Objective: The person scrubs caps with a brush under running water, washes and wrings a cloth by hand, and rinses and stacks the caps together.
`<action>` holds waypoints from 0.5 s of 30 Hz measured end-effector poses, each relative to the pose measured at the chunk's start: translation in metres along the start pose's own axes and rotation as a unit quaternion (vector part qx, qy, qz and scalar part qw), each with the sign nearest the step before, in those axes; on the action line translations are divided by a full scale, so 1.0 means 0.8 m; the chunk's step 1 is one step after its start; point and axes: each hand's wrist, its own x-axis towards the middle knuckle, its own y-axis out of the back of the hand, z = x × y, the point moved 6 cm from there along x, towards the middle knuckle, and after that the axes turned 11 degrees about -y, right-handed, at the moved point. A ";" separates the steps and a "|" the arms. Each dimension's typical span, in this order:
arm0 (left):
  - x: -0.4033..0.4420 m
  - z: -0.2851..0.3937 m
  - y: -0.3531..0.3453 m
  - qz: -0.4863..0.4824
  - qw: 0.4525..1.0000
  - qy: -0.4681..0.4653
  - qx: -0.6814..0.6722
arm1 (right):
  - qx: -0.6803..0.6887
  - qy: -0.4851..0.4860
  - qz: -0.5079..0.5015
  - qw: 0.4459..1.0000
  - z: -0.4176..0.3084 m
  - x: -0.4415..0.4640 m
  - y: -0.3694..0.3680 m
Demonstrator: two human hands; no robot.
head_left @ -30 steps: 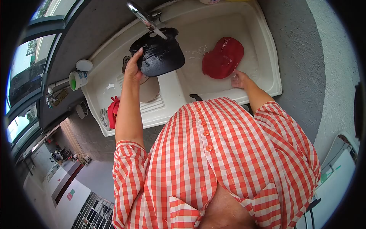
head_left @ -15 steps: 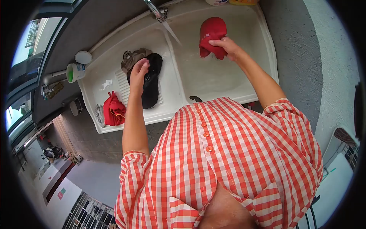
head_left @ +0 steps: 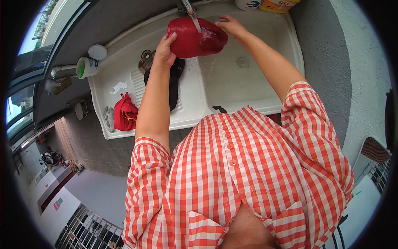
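A wet red cap (head_left: 188,43) is stretched sideways beneath the running tap (head_left: 190,10), and water lands on its top. My left hand (head_left: 165,50) grips the cap's left end, thumb on the near side. At the cap's upper right edge, my right hand (head_left: 233,27) pinches the fabric, with one finger raised clear of it. Below my left hand, a black cap (head_left: 174,89) and a brown cap (head_left: 146,62) lie on the ribbed washboard side of the sink, partly covered by my forearm.
The white sink (head_left: 203,95) has a basin at right with a drain (head_left: 242,62). A red cloth item (head_left: 124,113) and a grey cloth (head_left: 108,118) lie at its left corner. An open white tub (head_left: 86,67) sits at left; a yellow container (head_left: 280,5) stands at the back right.
The red cap has moved left from over the right basin to under the tap's stream. My left hand has risen from the black cap and taken hold of the red cap.
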 end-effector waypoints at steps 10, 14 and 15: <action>-0.070 0.051 0.014 0.087 0.980 -0.051 -0.170 | 0.335 -0.289 -0.137 0.886 0.083 -0.044 -0.094; -0.091 0.033 0.015 0.083 0.985 -0.018 -0.151 | 0.545 -0.091 -0.395 0.734 0.020 -0.035 -0.126; -0.094 0.028 0.014 0.084 0.991 -0.013 -0.107 | 0.544 -0.094 -0.397 0.733 0.014 -0.035 -0.128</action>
